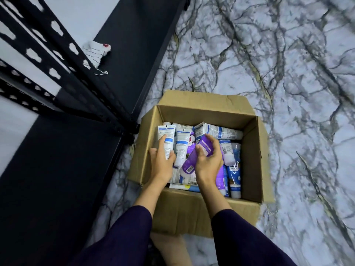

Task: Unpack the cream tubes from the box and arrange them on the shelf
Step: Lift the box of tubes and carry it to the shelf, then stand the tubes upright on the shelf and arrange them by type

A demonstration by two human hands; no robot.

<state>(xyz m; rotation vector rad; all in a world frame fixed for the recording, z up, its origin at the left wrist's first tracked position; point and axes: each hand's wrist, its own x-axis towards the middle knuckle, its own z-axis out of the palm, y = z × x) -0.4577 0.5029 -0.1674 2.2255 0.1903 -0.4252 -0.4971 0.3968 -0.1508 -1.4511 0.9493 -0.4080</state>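
At left the black shelf (pixel 57 143) is waiting. In the open cardboard box (pixel 249 156), the left hand (pixel 162 162) is gripping one white tube (pixel 166 140); the right hand (pixel 208 159) is curling around one purple tube (pixel 194 157). Lifting each straight up should avoid snagging the roughly ten tubes lying beneath.

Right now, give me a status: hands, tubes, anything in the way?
Left hand grips white tube; right hand grips purple tube. Both inside open box. Nothing blocking.
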